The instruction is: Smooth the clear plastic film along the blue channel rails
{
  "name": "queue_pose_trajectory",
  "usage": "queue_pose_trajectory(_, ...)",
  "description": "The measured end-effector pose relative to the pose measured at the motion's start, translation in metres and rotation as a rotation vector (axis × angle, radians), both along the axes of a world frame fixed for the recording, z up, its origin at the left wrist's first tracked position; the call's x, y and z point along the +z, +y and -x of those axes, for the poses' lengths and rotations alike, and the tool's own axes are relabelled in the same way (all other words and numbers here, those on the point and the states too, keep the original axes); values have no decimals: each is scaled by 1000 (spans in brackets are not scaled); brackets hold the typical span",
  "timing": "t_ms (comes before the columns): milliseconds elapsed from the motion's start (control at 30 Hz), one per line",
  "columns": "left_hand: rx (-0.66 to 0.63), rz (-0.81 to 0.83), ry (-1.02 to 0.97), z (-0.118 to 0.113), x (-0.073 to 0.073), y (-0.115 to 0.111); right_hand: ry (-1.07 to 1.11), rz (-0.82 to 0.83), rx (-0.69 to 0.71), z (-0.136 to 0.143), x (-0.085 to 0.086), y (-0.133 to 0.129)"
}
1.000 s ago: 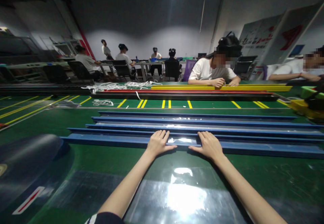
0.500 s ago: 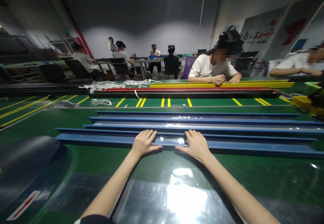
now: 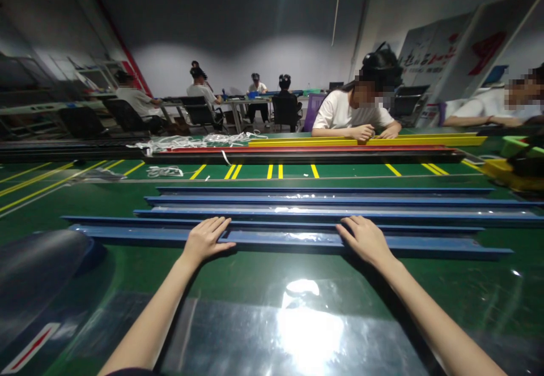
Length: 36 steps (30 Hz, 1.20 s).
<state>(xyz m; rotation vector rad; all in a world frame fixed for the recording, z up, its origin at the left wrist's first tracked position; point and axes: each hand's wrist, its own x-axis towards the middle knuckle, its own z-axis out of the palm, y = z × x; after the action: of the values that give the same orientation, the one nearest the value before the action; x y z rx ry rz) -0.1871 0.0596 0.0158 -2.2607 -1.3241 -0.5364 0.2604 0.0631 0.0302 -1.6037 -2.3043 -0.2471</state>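
Note:
A long blue channel-shaped rail [image 3: 284, 242] lies crosswise in front of me, nearest of several similar rails. My left hand [image 3: 207, 239] is closed across it left of the middle, fingers over the far side and thumb along the near side. Farther right, my right hand [image 3: 366, 240] grips the same rail in a like way, its thumb partly hidden. Clear, shiny film or plastic shows inside the channel between my hands. Just beyond, more blue rails [image 3: 335, 214] lie roughly parallel to it.
A glossy clear sheet [image 3: 238, 319] covers the green tabletop before me. A dark rounded object [image 3: 38, 285] stands at the left. Across the table are red and black strips [image 3: 297, 153], yellow strips [image 3: 442, 139], white ties [image 3: 170, 144] and a seated co-worker [image 3: 352, 109].
My hands have moved apart along the nearest blue rail, left hand leftward and right hand rightward. That rail has shifted left against the others. The view has turned slightly.

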Motion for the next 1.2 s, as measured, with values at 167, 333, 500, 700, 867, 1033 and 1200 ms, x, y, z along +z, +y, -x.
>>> queue_pose_trajectory(167,34,53,19,6,2,-7,2,-29,-55,-20,-11,-1)
queue_pose_trajectory(333,95,109,3,-18,8,-15,-17,-52,-136,-12,-10,1)
queue_pose_trajectory(500,-47,125,-26,-98,17,-15,-24,-56,-147,4,-6,0)
queue_pose_trajectory(700,-117,172,-75,-213,17,-13,-56,-62,-139,40,-6,-2)
queue_pose_trajectory(867,14,195,-129,-250,6,-9,-49,-33,-96,51,-6,-2)
queue_pose_trajectory(1033,6,165,-100,-247,-1,-3,-3,3,-17,41,-4,-4)
queue_pose_trajectory(1200,-8,127,-87,-241,-1,-1,37,-61,-49,14,-5,-7)
